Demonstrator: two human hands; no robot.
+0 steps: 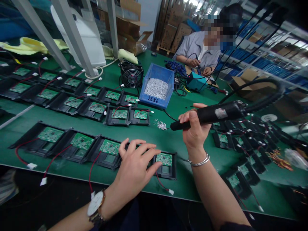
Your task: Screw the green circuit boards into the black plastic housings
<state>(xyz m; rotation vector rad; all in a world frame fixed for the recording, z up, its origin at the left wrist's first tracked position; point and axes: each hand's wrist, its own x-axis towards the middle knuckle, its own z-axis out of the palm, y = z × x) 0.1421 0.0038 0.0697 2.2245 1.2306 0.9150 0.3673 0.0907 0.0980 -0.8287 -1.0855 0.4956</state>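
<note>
My right hand (196, 130) is wrapped round a black electric screwdriver (216, 113), held nearly level with its tip pointing left. That tip is at a small pile of silver screws (161, 125) on the green bench. My left hand (137, 163) is spread, palm down, over the front row of black plastic housings. Under its fingers a housing is mostly hidden. Beside the thumb lies a black housing (175, 170) with a green circuit board (164, 159) and a red lead ending in a white connector (170, 192). More housings with boards (81, 141) stand to the left.
A blue bin (157, 102) full of screws stands behind the loose pile, next to a black fan (132, 75). Metal posts (77, 38) rise at the left. Across the bench a person (197, 48) works beside a teal box (197, 82). More housings (233, 179) lie at right.
</note>
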